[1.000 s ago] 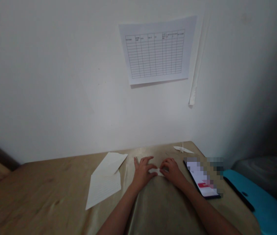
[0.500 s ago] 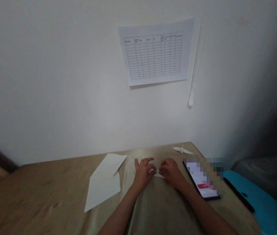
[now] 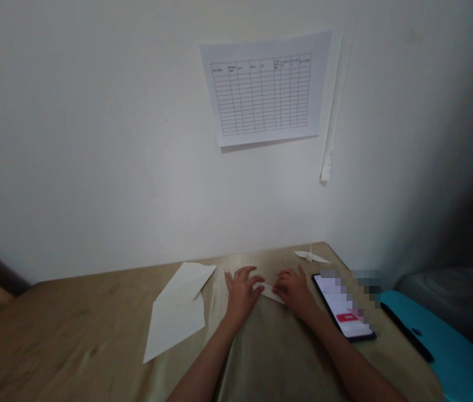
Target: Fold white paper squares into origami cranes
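Note:
A small folded piece of white paper [image 3: 270, 292] lies on the brown table [image 3: 73, 329] between my two hands. My left hand [image 3: 241, 291] rests on the table with its fingers bent, the fingertips pressing the paper's left end. My right hand [image 3: 294, 289] pinches the paper's right end with curled fingers. Most of the paper is hidden under the fingers.
A phone [image 3: 343, 306] with a lit screen lies right of my right hand. Two white paper sheets [image 3: 178, 310] lie to the left. A folded paper crane [image 3: 312, 256] stands at the table's far right corner. A turquoise stool [image 3: 433, 349] is on the right. A printed table sheet [image 3: 264, 89] hangs on the wall.
Both hands shifted slightly on the folded paper and my right hand's fingers spread a little. The paper now shows more between the hands. The view moved slightly.

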The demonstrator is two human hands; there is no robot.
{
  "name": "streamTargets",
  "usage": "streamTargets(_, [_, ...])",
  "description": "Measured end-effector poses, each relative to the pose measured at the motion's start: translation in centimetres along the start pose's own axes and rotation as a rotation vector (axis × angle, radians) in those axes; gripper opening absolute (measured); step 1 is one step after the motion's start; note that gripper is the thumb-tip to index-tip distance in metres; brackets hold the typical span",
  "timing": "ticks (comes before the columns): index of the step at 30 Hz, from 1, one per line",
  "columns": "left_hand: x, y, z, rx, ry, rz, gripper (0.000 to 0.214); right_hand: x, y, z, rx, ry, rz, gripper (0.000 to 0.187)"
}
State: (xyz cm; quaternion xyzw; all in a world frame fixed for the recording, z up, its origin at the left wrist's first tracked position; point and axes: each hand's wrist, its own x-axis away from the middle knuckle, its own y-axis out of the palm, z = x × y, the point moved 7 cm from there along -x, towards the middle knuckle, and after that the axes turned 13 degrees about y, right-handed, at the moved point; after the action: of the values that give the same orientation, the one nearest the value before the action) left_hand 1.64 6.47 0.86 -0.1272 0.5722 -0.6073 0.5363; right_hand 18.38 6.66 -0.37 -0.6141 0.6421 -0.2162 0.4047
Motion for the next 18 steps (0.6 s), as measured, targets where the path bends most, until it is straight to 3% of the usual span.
streamTargets(5, [0.3,-0.5,-1.6,-0.004,-0.151,0.118,0.038,-0.3,-1.0,1.5,-0.058,0.129,0.116,0.012])
streamTargets(11, [0.2,0.5,-1.5,0.057,-0.188,0.083,0.013,-0.6,-0.9,2.8,-0.117,0.217,0.180,0.017])
streamTargets(18, [-0.1,0.8,-1.0,0.139,-0.205,0.079,0.011,-0.5,0.2,2.6,-0.205,0.179,0.179,0.018])
